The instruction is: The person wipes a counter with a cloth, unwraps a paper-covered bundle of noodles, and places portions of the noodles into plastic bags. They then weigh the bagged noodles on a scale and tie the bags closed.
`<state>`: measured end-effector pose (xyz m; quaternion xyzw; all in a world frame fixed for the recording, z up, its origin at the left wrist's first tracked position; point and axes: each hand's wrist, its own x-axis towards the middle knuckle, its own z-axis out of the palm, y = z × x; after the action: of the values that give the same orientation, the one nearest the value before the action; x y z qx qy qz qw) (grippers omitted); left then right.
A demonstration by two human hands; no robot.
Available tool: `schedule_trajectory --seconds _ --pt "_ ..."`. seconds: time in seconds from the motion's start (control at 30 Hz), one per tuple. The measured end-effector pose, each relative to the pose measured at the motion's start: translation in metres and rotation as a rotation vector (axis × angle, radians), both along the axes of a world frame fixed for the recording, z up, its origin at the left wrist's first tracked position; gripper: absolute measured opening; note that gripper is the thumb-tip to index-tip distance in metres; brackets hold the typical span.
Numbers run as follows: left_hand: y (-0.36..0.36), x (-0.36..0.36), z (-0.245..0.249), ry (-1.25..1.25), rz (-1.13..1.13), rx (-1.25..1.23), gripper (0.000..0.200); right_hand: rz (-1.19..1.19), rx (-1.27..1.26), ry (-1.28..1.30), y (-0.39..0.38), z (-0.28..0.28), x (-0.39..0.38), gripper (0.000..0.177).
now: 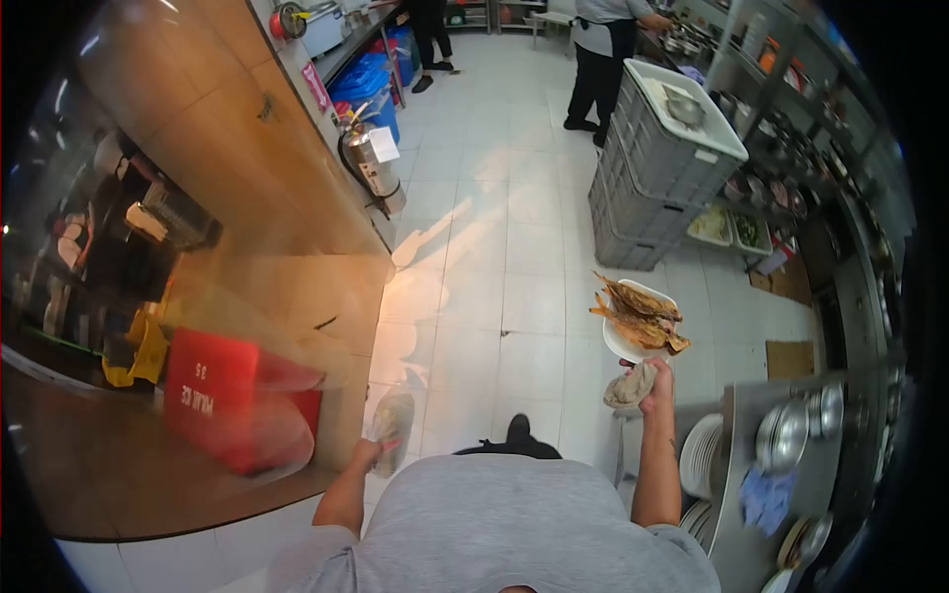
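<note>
1. Evidently, the right hand (659, 383) is closed on a crumpled, beige-grey cloth (631, 387), soft and bunched into an uneven lump. That forearm reaches straight forward, wrist uppermost in view.
2. Just beyond, at the cloth, comes the near edge of a smooth white plate (617, 346) with rounded ends; whether fingers also clasp its rim, I cannot tell.
3. Across the plate lie browned fish (643, 318), long and tapering, with rough, crisp-looking skin; their tails jut over its left edge, and one end reaches its near right corner.
4. Low at the person's other side, the left hand (370, 454) has its fingers together on a pale piece (393, 417), elongated and too blurred to name its material. This elbow is bent, forearm angled inward.
5. Farther out, ribbed grey plastic crates (633, 203) stand stacked past the plate's far edge. Beside the right forearm, round plates (701, 455) are stacked along the left edge of a metal counter (736, 425).
</note>
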<state>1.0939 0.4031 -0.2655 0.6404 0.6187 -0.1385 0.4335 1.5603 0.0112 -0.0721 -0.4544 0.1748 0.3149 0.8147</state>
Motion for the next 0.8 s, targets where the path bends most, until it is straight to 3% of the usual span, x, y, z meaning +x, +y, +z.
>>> schedule_trajectory --seconds 0.2,0.27,0.37,0.43,0.47,0.67,0.8 --pt "0.032 0.104 0.008 0.013 0.191 0.005 0.025 0.071 0.017 0.023 0.091 0.010 0.151 0.040" --pt "0.036 0.166 0.063 0.122 0.125 -0.011 0.024 0.081 0.021 0.024 0.118 0.016 0.203 0.039" --pt "0.085 0.176 -0.051 0.150 -0.147 -0.024 0.024 0.072 0.019 0.036 0.157 0.008 0.257 0.038" --pt "0.118 0.208 -0.080 0.150 -0.369 -0.014 0.025 0.039 0.017 -0.006 0.188 0.011 0.302 0.037" --pt "0.120 0.223 -0.083 0.161 -0.603 0.027 0.025 0.010 0.041 0.069 0.201 0.011 0.320 0.037" --pt "0.211 0.356 -0.085 0.024 0.207 -0.350 0.026 -0.014 -0.019 0.049 0.270 -0.007 0.431 0.038" --pt "0.290 0.460 -0.086 -0.113 0.276 -0.245 0.022 -0.008 -0.029 -0.048 0.349 0.030 0.503 0.032"
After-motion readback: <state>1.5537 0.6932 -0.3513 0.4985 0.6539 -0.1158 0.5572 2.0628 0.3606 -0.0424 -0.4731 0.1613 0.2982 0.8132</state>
